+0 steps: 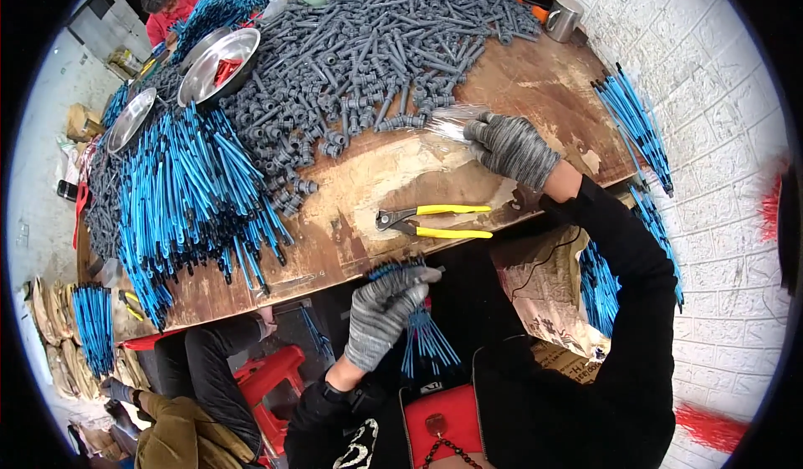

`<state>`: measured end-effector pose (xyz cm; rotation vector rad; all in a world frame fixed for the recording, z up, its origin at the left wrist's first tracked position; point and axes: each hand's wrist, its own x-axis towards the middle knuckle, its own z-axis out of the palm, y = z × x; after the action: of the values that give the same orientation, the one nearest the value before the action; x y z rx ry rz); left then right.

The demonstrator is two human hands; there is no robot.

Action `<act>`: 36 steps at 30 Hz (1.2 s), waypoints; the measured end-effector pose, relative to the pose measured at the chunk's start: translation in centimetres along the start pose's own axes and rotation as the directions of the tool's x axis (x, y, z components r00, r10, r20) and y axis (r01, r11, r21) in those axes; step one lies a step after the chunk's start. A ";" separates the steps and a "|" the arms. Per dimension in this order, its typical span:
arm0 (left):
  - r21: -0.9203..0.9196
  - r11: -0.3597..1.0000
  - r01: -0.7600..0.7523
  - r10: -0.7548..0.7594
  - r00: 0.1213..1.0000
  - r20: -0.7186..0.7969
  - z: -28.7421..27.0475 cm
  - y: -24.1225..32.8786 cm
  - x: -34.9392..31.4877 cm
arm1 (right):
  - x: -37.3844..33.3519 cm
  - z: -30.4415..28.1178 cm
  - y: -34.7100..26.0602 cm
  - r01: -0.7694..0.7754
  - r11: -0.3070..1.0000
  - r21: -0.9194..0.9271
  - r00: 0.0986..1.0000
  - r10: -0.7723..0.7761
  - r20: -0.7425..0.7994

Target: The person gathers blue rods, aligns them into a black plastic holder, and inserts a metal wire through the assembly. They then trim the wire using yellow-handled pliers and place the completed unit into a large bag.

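My left hand point(383, 314), in a grey knitted glove, is closed around a bundle of thin blue rods point(431, 345) with dark ends just off the table's near edge. The rods hang down below the fist toward my lap. Farther right, my gloved right hand point(514, 149) reaches over the tabletop, its fingers closed at a bunch of thin shiny wire-like pieces point(452, 123). How many of these the fingers grip is hidden. Between both hands lie cutting pliers point(431, 220) with yellow handles, their jaws pointing left.
A large heap of grey plastic fittings point(360, 46) covers the wooden table's point(552, 84) far side. At left are piled blue rods point(188, 193) and a metal bowl point(219, 66) holding red pieces. A metal mug point(565, 17) stands back right. Another person point(171, 5) sits beyond the heap.
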<state>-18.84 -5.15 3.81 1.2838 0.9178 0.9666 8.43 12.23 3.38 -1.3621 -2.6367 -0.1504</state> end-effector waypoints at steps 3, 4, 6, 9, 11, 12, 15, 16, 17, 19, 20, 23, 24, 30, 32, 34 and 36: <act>0.105 0.994 -0.044 0.045 0.999 -0.001 0.3 0.2 -1.7 | 0.0 0.5 0.8 -0.023 0.988 0.151 0.993 0.040 -0.110; 0.154 0.986 -0.064 0.064 0.998 0.001 0.3 0.2 -2.1 | 0.1 0.7 1.1 -0.023 0.977 0.210 0.988 0.054 -0.145; 0.125 0.991 -0.042 0.047 0.998 -0.034 0.2 0.1 -2.1 | -0.4 0.3 0.3 -0.007 0.962 0.272 0.983 0.057 -0.176; 0.075 0.997 -0.008 0.015 0.995 -0.094 -0.3 0.8 -2.2 | -0.5 -0.8 -1.0 0.003 0.957 0.290 0.973 0.064 -0.223; 0.065 0.996 -0.062 0.067 0.995 -0.069 -0.2 1.1 -2.8 | -0.3 -3.1 -5.1 0.078 0.971 0.226 0.976 -0.029 -0.214; 0.057 0.996 -0.075 0.079 0.995 -0.064 0.1 1.1 -3.7 | -0.8 -3.5 -8.0 0.140 0.975 0.172 0.978 -0.109 -0.178; 0.005 1.000 -0.023 0.023 0.998 -0.052 0.8 -0.1 -3.7 | -1.7 -0.2 -13.2 0.324 0.939 0.118 0.918 -0.282 -0.278; -0.014 1.000 0.001 -0.002 0.999 -0.044 0.6 -0.4 -3.4 | -1.7 2.1 -14.3 0.375 0.921 0.100 0.904 -0.340 -0.257; 0.008 1.000 -0.002 0.003 0.997 -0.081 0.6 -0.5 -3.5 | -0.8 4.0 -15.4 0.437 0.895 0.085 0.881 -0.407 -0.243; 0.040 0.998 -0.054 0.057 0.994 -0.089 0.7 -0.9 -3.9 | -1.4 5.4 -14.1 0.446 0.882 0.150 0.876 -0.396 -0.274; 0.059 0.997 -0.050 0.057 0.991 -0.123 0.5 -0.6 -4.0 | -1.7 5.5 -12.7 0.392 0.892 0.227 0.913 -0.346 -0.218; 0.003 0.987 -0.159 0.159 0.987 -0.015 1.0 -0.2 -4.6 | -2.6 3.9 -8.4 0.346 0.866 0.360 0.916 -0.228 -0.331; -0.080 0.988 -0.135 0.130 0.989 -0.071 0.6 -1.2 -4.0 | -1.8 2.8 -8.5 0.233 0.863 0.448 0.930 -0.062 -0.363; -0.062 0.970 -0.237 0.237 0.971 0.003 -0.8 -0.5 -3.1 | -3.9 -7.0 -11.7 0.170 0.924 0.342 0.833 0.050 -0.551; 0.015 0.964 -0.265 0.265 0.964 -0.002 -1.1 -1.4 -3.1 | -4.3 -9.2 -13.5 0.252 0.921 0.297 0.830 -0.048 -0.556; 0.175 0.931 -0.321 0.324 0.946 0.010 -1.8 -2.0 -2.4 | -5.7 -8.9 -14.2 0.233 0.906 0.352 0.862 -0.025 -0.507; 0.106 0.972 -0.212 0.214 0.977 -0.013 -2.2 -1.8 -1.5 | -6.5 -8.3 -14.8 0.196 0.863 0.466 0.917 0.007 -0.398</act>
<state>-21.31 -5.93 1.90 1.4842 0.8705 1.1156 0.89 -2.95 10.06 -0.9121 -2.1926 0.2186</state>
